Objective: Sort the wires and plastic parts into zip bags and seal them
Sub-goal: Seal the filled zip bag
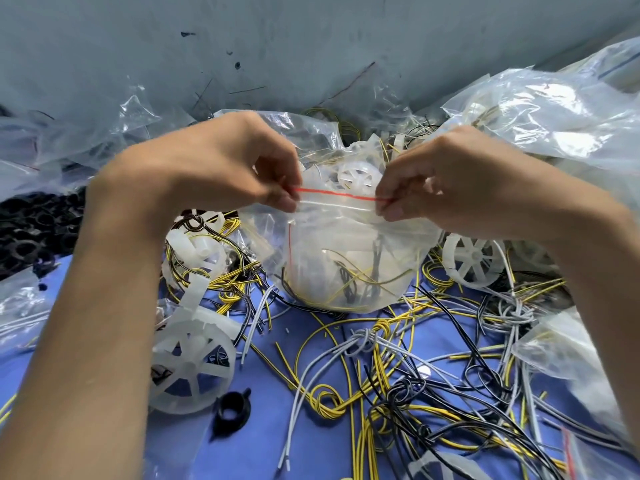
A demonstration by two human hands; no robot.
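Note:
A clear zip bag (pixel 346 258) with a red line along its mouth stands in the middle of the blue table. White plastic parts and yellow and black wires fill it. My left hand (pixel 221 168) pinches the left end of the bag's zip strip. At the right end, my right hand (pixel 460 181) pinches the same strip. Loose yellow, grey and black wires (pixel 398 362) lie tangled on the table in front of the bag. A white spoked plastic wheel (pixel 190 362) lies at the lower left and another white wheel (pixel 471 261) sits under my right wrist.
A pile of black plastic rings (pixel 31 230) lies at the left, and one black ring (pixel 231 412) sits near the front. Crumpled clear bags (pixel 540 109) heap up at the back right and back left. A grey wall (pixel 277 39) closes the far side.

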